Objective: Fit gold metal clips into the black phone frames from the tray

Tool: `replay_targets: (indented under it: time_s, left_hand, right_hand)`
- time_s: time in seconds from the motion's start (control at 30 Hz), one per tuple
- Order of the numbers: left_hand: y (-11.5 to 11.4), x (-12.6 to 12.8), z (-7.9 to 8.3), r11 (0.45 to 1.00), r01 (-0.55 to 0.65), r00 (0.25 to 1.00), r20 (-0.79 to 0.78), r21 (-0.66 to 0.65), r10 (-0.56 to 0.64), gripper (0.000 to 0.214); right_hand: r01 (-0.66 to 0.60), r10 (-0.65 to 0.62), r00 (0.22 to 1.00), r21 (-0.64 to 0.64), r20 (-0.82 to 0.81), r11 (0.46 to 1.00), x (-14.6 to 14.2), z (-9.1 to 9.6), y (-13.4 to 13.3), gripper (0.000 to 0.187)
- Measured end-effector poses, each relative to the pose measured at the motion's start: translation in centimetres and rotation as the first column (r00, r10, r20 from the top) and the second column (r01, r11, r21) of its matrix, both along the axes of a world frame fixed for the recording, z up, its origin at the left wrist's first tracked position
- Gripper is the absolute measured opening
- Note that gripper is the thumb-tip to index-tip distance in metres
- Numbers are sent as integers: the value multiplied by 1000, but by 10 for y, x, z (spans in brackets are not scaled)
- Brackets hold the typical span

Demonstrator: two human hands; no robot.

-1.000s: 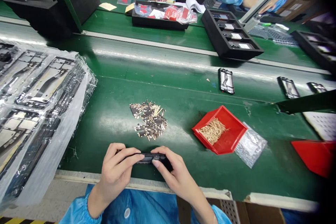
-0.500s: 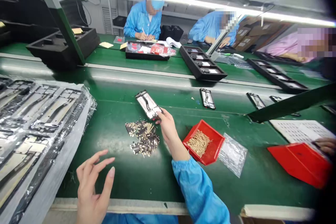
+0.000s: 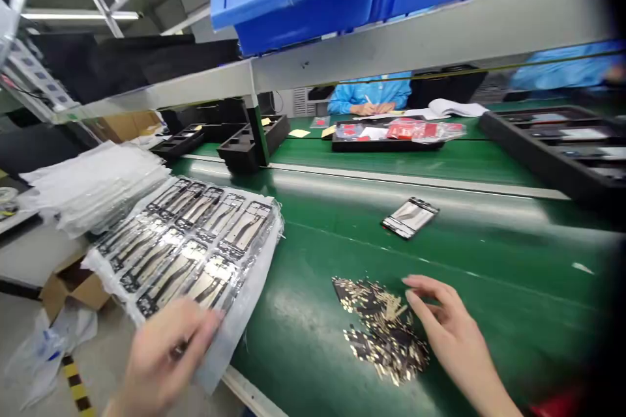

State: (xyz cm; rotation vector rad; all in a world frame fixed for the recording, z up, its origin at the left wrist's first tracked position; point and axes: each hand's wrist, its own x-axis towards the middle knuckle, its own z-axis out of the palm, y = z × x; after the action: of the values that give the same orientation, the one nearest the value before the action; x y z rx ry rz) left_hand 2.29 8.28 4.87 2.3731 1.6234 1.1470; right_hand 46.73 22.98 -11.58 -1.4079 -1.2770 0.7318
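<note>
My left hand [image 3: 163,355] is over the near right corner of a plastic-wrapped tray [image 3: 267,254] that holds rows of phone frames [image 3: 210,283]. Motion smears its fingers, so whether they touch or grip a frame I cannot tell. My right hand [image 3: 452,329] is open just above the green table, with nothing in it. Beside its fingertips lies a heap of small black and gold parts [image 3: 381,329]. Farther back, a single phone frame [image 3: 411,217] lies flat and apart from both hands.
Stacked white plastic sheets or trays [image 3: 102,176] stand at the left. Across the belt are a black tray with red packets [image 3: 386,142] and a larger black tray [image 3: 552,150]. Blue bins [image 3: 313,0] sit on an overhead shelf. A person in blue [image 3: 372,94] writes opposite.
My right hand has let go of the phone frame, which now lies on the table, and has drawn back beside the heap. My left hand has moved over the tray. The view has swung left.
</note>
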Motion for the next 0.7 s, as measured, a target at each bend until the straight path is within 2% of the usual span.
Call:
replay_targets:
  time_s: [0.03,0.07,0.1,0.17,0.3,0.4,0.53,0.7]
  left_hand:
    - [17,-21,9,989,-148,988,-48,-23,147,16]
    - [36,-41,15,949,-308,948,-110,-70,300,26]
    - [57,-60,21,884,-449,886,-197,-134,420,37]
    - [101,-91,25,824,-548,824,-260,-142,504,48]
    - [176,-123,22,766,-614,764,-386,-188,518,46]
    - [211,-130,22,713,-661,717,-477,-232,509,41]
    - [232,-131,31,697,-656,716,-531,-289,453,40]
    - [232,-122,47,781,-556,800,-440,-285,409,55]
  right_hand:
    - [-12,11,999,23,46,1000,3,-7,-3,38]
    - [-24,21,997,38,77,999,6,-13,-5,39]
    - [-34,29,995,49,98,998,9,-17,-7,40]
    - [-45,36,991,64,127,997,12,-21,-8,43]
    - [-73,62,987,64,151,995,15,-22,-9,45]
    - [-99,87,984,74,153,992,16,-23,-10,43]
    - [-120,106,980,80,167,990,14,-21,-12,38]
    - [-128,106,979,121,173,984,9,-3,-19,34]
